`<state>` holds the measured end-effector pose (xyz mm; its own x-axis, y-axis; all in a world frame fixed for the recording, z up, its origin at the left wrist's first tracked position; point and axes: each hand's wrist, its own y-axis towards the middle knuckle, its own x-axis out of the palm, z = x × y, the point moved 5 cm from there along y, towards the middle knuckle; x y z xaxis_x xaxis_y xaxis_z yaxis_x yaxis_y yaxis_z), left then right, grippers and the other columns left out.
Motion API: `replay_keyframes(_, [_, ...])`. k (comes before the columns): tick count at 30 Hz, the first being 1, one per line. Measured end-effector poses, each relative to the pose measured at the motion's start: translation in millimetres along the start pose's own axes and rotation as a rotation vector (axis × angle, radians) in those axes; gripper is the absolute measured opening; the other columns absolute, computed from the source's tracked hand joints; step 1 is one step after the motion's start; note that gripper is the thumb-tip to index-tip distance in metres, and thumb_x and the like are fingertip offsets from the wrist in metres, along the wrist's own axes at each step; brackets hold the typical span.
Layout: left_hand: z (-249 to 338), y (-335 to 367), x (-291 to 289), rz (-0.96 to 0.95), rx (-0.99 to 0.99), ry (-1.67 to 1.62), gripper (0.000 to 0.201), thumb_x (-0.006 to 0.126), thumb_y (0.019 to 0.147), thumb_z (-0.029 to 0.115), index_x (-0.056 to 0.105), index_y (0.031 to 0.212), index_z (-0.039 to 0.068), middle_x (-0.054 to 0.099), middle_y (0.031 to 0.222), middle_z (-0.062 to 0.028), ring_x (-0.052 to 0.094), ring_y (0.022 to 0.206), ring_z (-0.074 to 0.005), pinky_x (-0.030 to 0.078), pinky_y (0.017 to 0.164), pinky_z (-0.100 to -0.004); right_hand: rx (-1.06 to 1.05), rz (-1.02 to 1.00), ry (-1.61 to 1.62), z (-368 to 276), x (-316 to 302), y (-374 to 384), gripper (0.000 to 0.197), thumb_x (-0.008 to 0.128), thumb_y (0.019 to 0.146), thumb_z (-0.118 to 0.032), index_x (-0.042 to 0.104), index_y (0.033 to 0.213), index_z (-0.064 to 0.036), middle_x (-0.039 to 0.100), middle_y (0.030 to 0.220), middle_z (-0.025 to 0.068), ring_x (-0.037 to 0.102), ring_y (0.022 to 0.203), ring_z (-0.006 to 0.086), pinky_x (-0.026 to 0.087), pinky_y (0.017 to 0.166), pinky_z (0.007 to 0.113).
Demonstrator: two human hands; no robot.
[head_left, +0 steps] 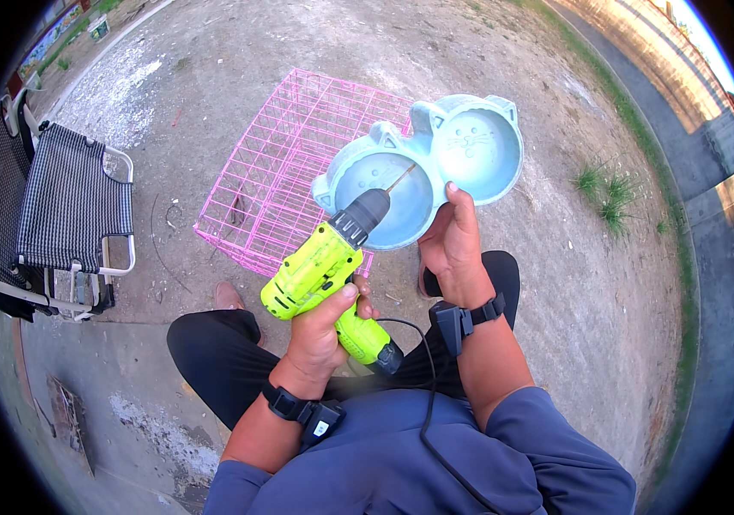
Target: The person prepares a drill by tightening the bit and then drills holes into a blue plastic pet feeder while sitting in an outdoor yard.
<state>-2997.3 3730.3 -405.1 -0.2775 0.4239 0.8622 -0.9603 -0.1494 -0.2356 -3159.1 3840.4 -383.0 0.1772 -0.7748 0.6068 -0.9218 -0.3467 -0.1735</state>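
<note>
My left hand [324, 330] is wrapped round the grip of a lime-green cordless drill [314, 268] with a black chuck. Its thin bit [401, 177] points up and to the right, over the left bowl of a light-blue double pet bowl [478, 142]. Whether the tip touches the plastic I cannot tell. The bowl has cat-ear corners and a cat face moulded inside each round. My right hand [454, 233] grips its near edge, thumb on the rim and fingers hidden beneath. Both hands are in front of my knees, above the ground.
A pink wire cage [285, 163] stands on the dirt just beyond my knees, partly behind the bowl. To the left is a folding chair [75, 197] with checked fabric. A black cable [427, 421] runs across my lap. Grass tufts [611, 197] and a concrete strip [710, 215] lie right.
</note>
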Motion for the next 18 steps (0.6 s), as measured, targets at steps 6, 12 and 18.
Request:
replay_keyframes(6, [-0.8,-0.1,-0.4,0.006,0.000,-0.001,0.034,0.060,0.088,0.006,0.051,0.121,0.005,0.060,0.095,-0.0079,0.061,0.073,-0.0154,0.055,0.074,-0.0367,0.000,-0.004,-0.001,0.3,-0.5,0.4,0.061,0.052,0.089,-0.035,0.036,0.141,-0.0078,0.049,0.138,0.0090,0.049,0.125,0.0261,0.041,0.102,0.046])
replay_keyframes(12, [-1.1,0.1,0.5,0.007,0.005,-0.004,0.034,0.061,0.088,0.006,0.051,0.121,0.005,0.060,0.095,-0.0080,0.060,0.073,-0.0158,0.054,0.074,-0.0371,0.008,-0.009,-0.009,0.0,-0.5,-0.2,0.061,0.052,0.089,-0.036,0.035,0.141,-0.0084,0.048,0.138,0.0087,0.049,0.124,0.0258,0.042,0.101,0.046])
replay_keyframes(18, [-1.4,0.6,-0.8,0.011,0.010,0.003,0.034,0.060,0.088,0.006,0.052,0.121,0.006,0.061,0.095,-0.0078,0.061,0.073,-0.0158,0.055,0.074,-0.0370,0.017,-0.005,-0.028,-0.4,0.2,-1.3,0.064,0.054,0.088,-0.038,0.035,0.141,-0.0088,0.048,0.139,0.0085,0.050,0.124,0.0257,0.042,0.099,0.045])
